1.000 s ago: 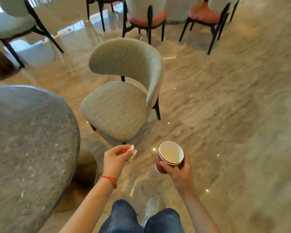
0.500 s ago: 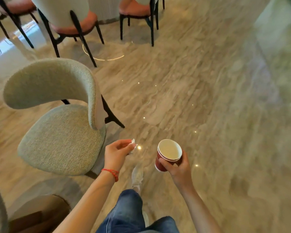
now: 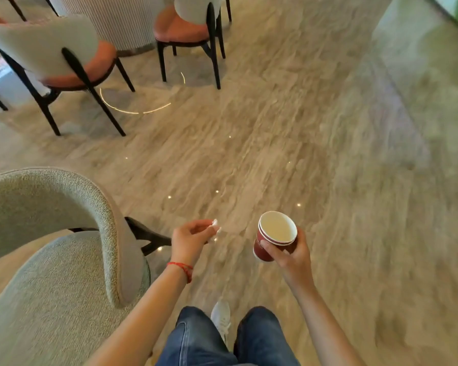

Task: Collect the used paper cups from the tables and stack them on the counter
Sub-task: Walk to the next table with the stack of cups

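Note:
My right hand holds a stack of red paper cups with white insides, tilted slightly, rims showing two nested cups. To its left, my left hand pinches a small crumpled white paper scrap between the fingertips; a red string bracelet sits on that wrist. Both hands hover at waist height above the marble floor. No counter or table with cups shows in this view.
A grey upholstered chair stands close at my lower left. Two chairs with orange seats flank a ribbed white table base at the far left. Bare marble floor stretches ahead and right.
The view has swung right: the round stone table has left the frame and the grey chair has slid to the lower left. Both hands keep their hold as I walk.

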`<action>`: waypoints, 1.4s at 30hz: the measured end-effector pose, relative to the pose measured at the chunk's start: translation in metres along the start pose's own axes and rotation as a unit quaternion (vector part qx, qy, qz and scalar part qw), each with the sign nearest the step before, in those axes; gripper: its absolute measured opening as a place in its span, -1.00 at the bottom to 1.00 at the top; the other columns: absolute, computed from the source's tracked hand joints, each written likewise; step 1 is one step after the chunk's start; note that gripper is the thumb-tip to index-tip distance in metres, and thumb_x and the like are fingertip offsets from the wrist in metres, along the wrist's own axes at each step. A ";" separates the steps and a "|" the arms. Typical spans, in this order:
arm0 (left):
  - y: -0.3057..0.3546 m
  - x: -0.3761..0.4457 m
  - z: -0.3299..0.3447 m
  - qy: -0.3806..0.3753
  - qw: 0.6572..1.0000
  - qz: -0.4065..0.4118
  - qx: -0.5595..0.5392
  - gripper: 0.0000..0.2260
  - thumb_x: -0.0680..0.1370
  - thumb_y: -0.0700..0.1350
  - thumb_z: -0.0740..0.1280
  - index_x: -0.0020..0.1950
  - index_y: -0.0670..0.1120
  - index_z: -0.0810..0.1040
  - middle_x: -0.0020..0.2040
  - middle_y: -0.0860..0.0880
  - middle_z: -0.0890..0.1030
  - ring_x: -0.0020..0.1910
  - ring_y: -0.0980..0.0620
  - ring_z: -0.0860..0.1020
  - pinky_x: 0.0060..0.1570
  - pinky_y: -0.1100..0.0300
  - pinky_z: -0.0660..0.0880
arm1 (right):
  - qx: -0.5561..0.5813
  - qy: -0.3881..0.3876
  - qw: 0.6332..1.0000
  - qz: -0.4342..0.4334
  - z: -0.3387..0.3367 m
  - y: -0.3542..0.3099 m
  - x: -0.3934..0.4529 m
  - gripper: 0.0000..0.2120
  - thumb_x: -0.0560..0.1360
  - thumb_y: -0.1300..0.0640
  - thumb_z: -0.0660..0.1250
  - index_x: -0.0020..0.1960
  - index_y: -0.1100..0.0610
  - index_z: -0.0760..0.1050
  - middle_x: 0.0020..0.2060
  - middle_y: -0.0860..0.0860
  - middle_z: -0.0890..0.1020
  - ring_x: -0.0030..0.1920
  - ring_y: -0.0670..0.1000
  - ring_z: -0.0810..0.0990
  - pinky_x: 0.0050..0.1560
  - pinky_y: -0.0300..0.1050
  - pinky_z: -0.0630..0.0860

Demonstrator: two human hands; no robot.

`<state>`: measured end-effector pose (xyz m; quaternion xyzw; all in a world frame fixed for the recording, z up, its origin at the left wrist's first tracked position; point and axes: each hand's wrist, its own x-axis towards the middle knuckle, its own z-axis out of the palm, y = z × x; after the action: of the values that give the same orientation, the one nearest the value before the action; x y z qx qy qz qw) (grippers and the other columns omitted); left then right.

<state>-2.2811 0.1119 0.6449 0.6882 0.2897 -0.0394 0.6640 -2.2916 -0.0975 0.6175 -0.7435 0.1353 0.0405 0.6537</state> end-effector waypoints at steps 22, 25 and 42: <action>0.195 0.300 0.074 0.104 0.989 0.003 -0.102 -0.93 0.40 -0.23 0.47 -0.23 -0.08 0.64 -0.44 0.06 0.63 -0.45 0.24 0.57 -0.38 0.42 0.52 | -0.029 -0.102 0.994 -0.035 0.087 -0.148 0.379 -0.37 0.08 -0.14 0.54 0.12 -0.14 0.44 -0.02 -0.21 0.62 0.01 -0.21 0.59 -0.04 -0.28 0.50; 0.224 0.329 0.056 0.128 0.984 -0.006 -0.120 -0.95 0.40 -0.23 0.47 -0.19 -0.12 0.64 -0.47 0.07 0.63 -0.47 0.24 0.56 -0.37 0.40 0.53 | -0.041 -0.131 0.990 -0.032 0.119 -0.178 0.412 -0.40 0.08 -0.14 0.54 0.09 -0.16 0.46 -0.04 -0.21 0.62 -0.01 -0.21 0.60 -0.08 -0.33 0.51; 0.276 0.470 -0.155 0.392 0.888 -0.019 -0.238 -0.92 0.38 -0.21 0.49 -0.19 -0.05 0.67 -0.30 0.04 0.68 -0.32 0.18 0.61 -0.29 0.33 0.56 | -0.109 -0.444 0.885 -0.088 0.452 -0.261 0.523 -0.46 0.23 0.23 0.60 0.08 -0.06 0.45 -0.05 -0.14 0.64 -0.03 -0.24 0.59 -0.04 -0.34 0.50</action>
<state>-1.8183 0.4336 0.7021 0.4631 0.5404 0.2909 0.6395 -1.6706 0.2979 0.6798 -0.7235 -0.2400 0.3228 0.5610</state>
